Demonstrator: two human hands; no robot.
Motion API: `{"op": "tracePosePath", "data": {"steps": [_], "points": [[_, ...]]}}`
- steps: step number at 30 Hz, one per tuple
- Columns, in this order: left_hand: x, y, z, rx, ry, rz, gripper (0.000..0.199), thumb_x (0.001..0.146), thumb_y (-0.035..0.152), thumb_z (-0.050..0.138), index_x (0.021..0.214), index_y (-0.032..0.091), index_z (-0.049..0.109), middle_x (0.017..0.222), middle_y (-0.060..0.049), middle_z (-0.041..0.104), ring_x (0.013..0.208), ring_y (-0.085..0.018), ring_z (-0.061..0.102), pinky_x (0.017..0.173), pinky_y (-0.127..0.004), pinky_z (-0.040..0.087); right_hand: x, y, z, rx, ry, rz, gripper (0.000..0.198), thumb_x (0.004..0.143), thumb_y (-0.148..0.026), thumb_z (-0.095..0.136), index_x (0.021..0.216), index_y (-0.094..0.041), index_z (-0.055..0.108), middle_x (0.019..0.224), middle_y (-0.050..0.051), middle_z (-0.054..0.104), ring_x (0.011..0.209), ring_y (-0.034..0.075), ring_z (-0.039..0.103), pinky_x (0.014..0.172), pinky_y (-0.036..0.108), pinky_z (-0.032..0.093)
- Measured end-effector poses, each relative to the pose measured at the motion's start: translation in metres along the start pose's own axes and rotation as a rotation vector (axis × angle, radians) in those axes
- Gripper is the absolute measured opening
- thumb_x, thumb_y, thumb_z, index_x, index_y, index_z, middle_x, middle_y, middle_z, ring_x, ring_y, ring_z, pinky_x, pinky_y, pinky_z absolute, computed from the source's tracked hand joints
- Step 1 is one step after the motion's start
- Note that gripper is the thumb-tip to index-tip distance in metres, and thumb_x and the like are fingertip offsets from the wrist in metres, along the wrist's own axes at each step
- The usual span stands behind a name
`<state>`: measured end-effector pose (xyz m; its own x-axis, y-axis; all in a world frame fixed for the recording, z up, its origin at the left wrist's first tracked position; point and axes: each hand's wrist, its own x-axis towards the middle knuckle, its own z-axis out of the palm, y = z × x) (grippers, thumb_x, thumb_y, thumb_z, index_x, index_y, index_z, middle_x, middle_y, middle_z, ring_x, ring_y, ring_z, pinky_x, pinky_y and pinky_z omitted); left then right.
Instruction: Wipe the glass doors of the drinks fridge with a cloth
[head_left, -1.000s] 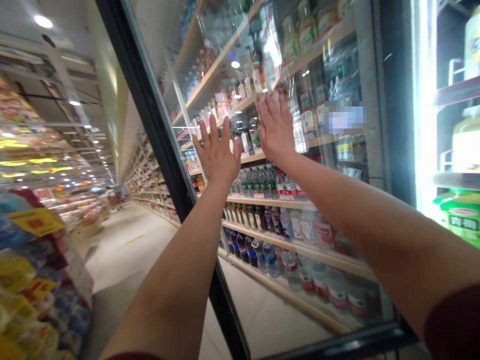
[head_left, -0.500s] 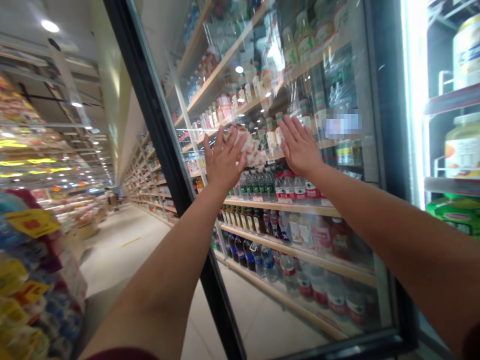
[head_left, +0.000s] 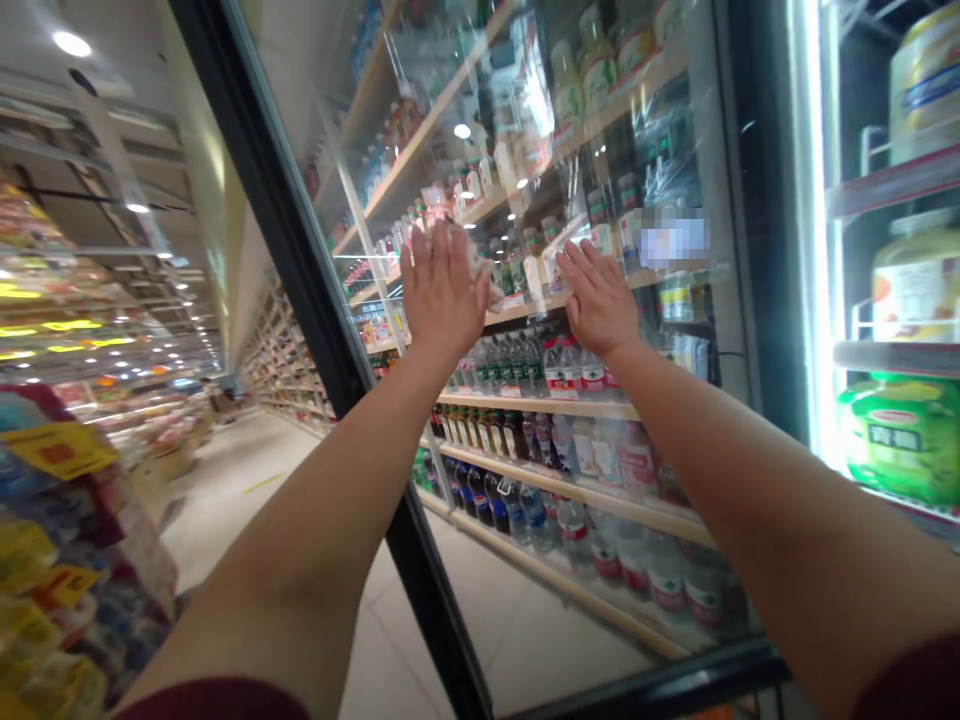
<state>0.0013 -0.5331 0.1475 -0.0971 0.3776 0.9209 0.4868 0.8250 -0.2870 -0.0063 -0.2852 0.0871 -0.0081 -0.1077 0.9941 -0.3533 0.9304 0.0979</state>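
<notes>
In the head view a glass cooler door (head_left: 517,570) with a black frame stands swung out in front of me. My left hand (head_left: 444,295) lies against the glass with fingers stretched, pressing a crumpled pale, brown-patterned cloth (head_left: 487,278) to it. Most of the cloth is hidden under the palm and fingers; one edge shows on the right. My right hand (head_left: 600,300) rests flat on the glass farther right, fingers extended and holding nothing.
Through the glass appear shelves of bottles (head_left: 517,365). At right, the lit cooler holds large jars (head_left: 919,280) and a green package (head_left: 900,440). Bagged goods with yellow tags (head_left: 60,450) stand at left, beside a tiled aisle (head_left: 270,480).
My left hand has shifted over the cloth, covering more of it, and its fingers are closer together. My right hand stays on the glass. The view has turned slightly right.
</notes>
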Motion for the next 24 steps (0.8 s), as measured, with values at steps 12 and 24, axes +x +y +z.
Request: {"op": "tracePosePath", "data": {"steps": [12,24], "points": [[0.037,-0.024,-0.026,0.101,0.004,-0.005,0.074,0.105,0.032,0.041,0.173,0.010,0.022,0.180,-0.011,0.016,0.169,-0.030,0.006,0.140,-0.054,0.001,-0.001,-0.001,-0.002,0.023,-0.007,0.015,0.076,0.091,-0.016,0.046,0.166,-0.023,0.044,0.174,0.002,0.039,0.166,0.027,0.032,0.139,0.061,0.026],[-0.004,-0.033,-0.016,0.097,-0.095,0.331,0.068,0.114,0.049,0.027,0.172,0.013,0.025,0.180,-0.006,0.022,0.169,-0.023,-0.005,0.140,-0.049,-0.005,-0.002,-0.008,-0.005,0.003,-0.023,0.047,0.071,0.095,-0.017,0.046,0.165,-0.023,0.047,0.173,0.002,0.042,0.165,0.027,0.034,0.140,0.056,0.029]]}}
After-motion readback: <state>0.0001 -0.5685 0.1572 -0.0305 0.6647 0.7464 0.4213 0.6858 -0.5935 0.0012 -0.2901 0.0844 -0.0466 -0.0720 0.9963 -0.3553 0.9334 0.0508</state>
